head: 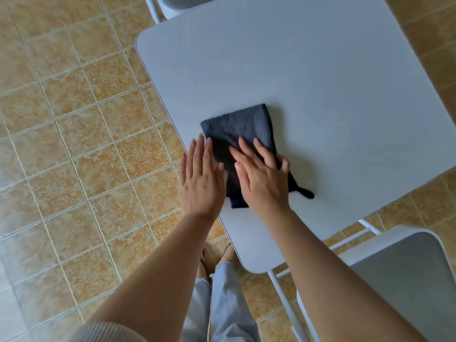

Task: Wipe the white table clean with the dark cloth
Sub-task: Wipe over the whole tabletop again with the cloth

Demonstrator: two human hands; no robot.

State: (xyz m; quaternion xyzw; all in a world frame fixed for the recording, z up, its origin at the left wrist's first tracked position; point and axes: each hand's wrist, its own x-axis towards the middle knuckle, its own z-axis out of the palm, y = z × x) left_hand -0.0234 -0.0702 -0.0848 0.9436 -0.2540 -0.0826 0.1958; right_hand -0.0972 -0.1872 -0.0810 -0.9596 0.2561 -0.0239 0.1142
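A folded dark blue cloth [240,127] lies flat on the white table [308,77], near the table's left edge. My right hand [261,178] presses palm-down on the cloth's near half, fingers spread, thumb hooked over its right side. My left hand [201,180] lies flat with fingers straight at the table's left edge, touching the cloth's left border. A small loop of the cloth [307,193] sticks out at its near right corner.
A white chair [404,275] stands at the table's near right corner. Another chair [172,6] is at the far side. Tan floor tiles [74,144] surround the table. My legs in pale jeans [222,304] are below the near edge.
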